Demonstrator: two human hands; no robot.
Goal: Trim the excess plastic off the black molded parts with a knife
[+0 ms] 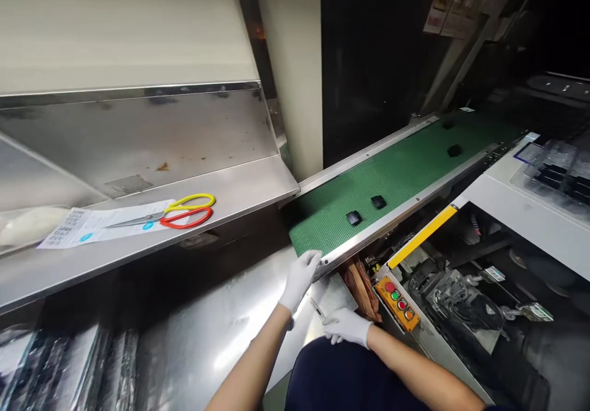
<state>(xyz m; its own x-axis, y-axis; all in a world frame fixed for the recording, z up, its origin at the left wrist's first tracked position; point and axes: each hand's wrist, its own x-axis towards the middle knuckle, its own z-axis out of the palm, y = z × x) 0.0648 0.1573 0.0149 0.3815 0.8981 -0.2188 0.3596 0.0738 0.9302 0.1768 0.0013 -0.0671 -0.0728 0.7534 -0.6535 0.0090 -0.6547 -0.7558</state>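
My left hand, in a white glove, is at the near corner of the green conveyor belt. Its fingers reach out over the metal end rail, with nothing visible in them. Lower and to the right, my right hand, also white-gloved, is curled in front of my body. A slim, pen-like metallic tool sticks out from its fingertips. Two small black parts lie on the belt beyond my left hand. Another black part sits farther up, and a dim dark one near the far end.
Scissors with yellow and red handles rest on a paper sheet on the metal shelf. An orange button box is right of my hands. Clear trays with black parts stand on the white surface at right. Wrapped stacks are lower left.
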